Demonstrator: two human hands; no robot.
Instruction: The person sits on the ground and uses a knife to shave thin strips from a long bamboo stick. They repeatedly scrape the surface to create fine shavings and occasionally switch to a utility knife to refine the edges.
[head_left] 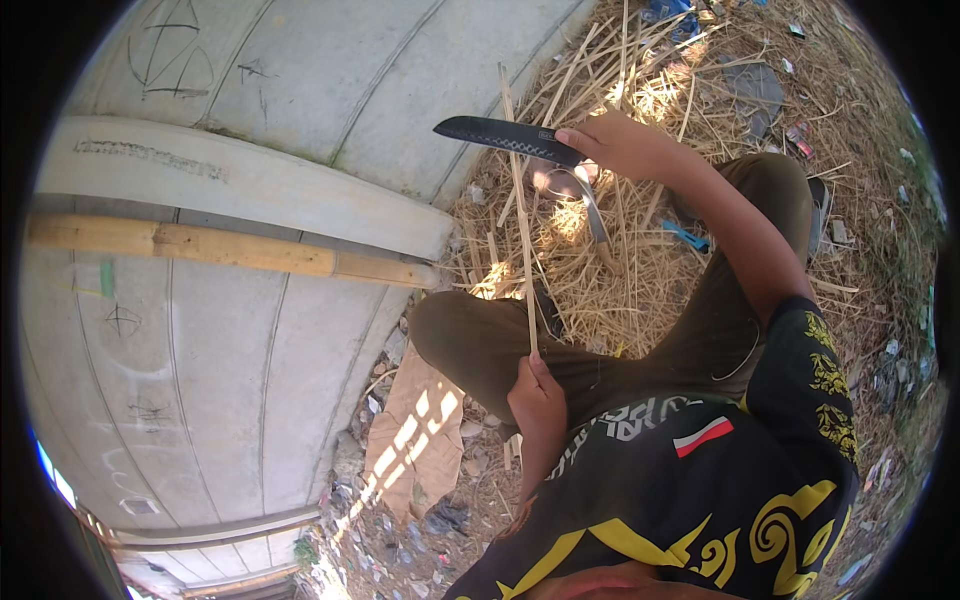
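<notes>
My right hand [603, 142] is closed round the handle end of a knife with a broad black blade [490, 133]. The blade points left and crosses the upper part of a long, thin bamboo strip [526, 250]. Whether its edge touches the strip, I cannot tell. Close to my body, my left hand [537, 394] grips the strip's near end. From there the strip runs up and away past my bent left knee. Just below the knife, a curved metal blade [590, 205] lies among the shavings, its other end partly lost in them.
Pale bamboo shavings [640, 290] cover the ground between and beyond my crossed legs. A grey panelled wall [230, 370] with a bamboo pole [190, 242] along it stands at left. Flattened cardboard [415, 435] lies beside my left knee. Litter is scattered at right.
</notes>
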